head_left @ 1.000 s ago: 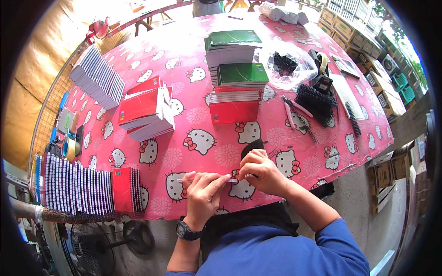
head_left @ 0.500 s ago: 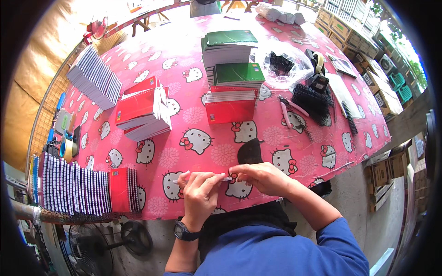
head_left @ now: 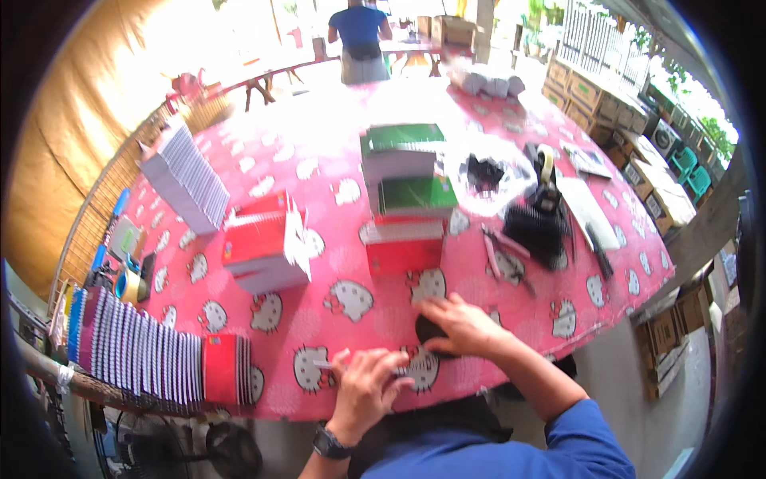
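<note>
My left hand (head_left: 369,393) is closed around a thin, whitish pen-like stick (head_left: 321,365), just above the table's near edge. The fingers cover most of the stick, so its exact kind is unclear. To its right, my right hand (head_left: 467,327) reaches over a dark, flat piece with a rounded end (head_left: 432,330). Its fingers and thumb are spread apart, touching or just above that piece; motion blur hides the exact contact. Beyond the hands stand a red notebook stack (head_left: 404,254) and green notebooks (head_left: 416,194).
More red notebooks (head_left: 257,247) stand left of centre. Spiral-bound notebooks line the left edge (head_left: 148,351), with another stack (head_left: 187,180) behind. Pink-handled pliers (head_left: 503,243), black spiral coils (head_left: 536,235), a tape dispenser (head_left: 546,188) and a plastic bag (head_left: 511,195) lie right. A person (head_left: 359,40) stands far back.
My right hand has left the stick and moved over the dark piece. The left hand keeps the stick. The view has tilted up, bringing the far person more into sight.
</note>
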